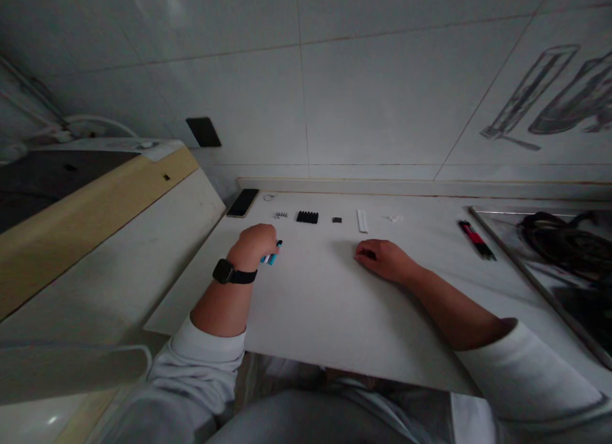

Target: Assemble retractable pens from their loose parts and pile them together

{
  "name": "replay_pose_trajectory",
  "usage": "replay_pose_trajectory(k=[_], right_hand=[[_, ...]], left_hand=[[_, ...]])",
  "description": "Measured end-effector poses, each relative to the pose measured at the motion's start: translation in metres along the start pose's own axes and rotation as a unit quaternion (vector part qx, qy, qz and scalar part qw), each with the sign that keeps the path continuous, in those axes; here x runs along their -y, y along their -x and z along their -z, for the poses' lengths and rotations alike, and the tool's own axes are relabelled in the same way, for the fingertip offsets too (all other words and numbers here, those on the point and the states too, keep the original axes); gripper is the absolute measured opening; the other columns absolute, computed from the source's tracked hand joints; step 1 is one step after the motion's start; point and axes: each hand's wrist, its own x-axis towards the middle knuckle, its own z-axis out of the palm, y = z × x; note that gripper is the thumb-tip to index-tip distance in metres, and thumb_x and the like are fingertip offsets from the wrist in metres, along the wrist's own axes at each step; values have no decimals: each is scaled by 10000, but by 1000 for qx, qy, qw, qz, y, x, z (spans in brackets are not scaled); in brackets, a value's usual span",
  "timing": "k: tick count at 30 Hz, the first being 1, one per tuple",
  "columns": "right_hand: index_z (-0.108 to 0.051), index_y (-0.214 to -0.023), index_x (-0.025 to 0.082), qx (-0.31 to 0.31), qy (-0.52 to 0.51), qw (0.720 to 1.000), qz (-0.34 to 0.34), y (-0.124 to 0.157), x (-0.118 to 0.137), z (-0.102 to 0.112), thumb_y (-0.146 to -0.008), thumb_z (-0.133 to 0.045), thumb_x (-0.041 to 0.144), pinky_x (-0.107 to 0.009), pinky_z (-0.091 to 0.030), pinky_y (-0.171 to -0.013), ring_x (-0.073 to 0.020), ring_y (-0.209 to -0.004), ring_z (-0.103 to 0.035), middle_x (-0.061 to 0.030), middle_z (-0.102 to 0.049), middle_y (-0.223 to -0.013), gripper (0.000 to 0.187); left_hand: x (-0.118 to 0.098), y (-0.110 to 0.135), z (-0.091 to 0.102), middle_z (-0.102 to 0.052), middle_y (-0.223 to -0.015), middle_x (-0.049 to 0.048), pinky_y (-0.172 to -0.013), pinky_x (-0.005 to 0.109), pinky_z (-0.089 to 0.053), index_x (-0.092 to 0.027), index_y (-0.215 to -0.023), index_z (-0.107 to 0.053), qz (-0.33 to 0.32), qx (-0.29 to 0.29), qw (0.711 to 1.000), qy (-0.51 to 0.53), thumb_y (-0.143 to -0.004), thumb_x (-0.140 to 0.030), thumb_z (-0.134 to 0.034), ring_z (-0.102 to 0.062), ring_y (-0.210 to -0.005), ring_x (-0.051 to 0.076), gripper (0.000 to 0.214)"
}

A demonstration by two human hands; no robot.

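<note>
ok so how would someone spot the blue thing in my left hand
On the white countertop, find the left hand, the one with the black wristwatch. The blue-and-white pen-like sticks poke out of its fist, the only blue thing there.

Dark flat phone (242, 202) lies at back-left of white worktop (325, 304). To its right, in a row: small metal springs (280, 214), black ribbed block (306, 217), tiny black piece (337, 220), white strip (362, 220), clear bits (393, 218). Red & black pen (477, 239) farther right, near steel hob (507, 224). Black wall socket (203, 132) above phone.
</note>
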Motion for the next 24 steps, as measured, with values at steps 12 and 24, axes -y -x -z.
replay_pose_trajectory(k=[12,24], right_hand=[[-687,-1128,222,-26,9,1000,13,0,5,-8,-950,-590,344,-293,-446,-726,-189,-782,-629,-58,-702,-912,236],[-720,-1045,210,-78,42,995,40,-3,22,-12,-941,-626,262,-288,-455,-741,-190,-829,-642,-69,-707,-957,149]], left_hand=[[-85,9,-25,-739,-864,59,-701,332,-480,-217,-854,-743,-246,-97,963,57,-810,-216,-690,-658,-771,228,69],[-106,5,-34,-742,-945,47,-826,320,-532,-193,-952,-712,-350,-167,892,232,-884,-175,-693,-683,-862,186,72]])
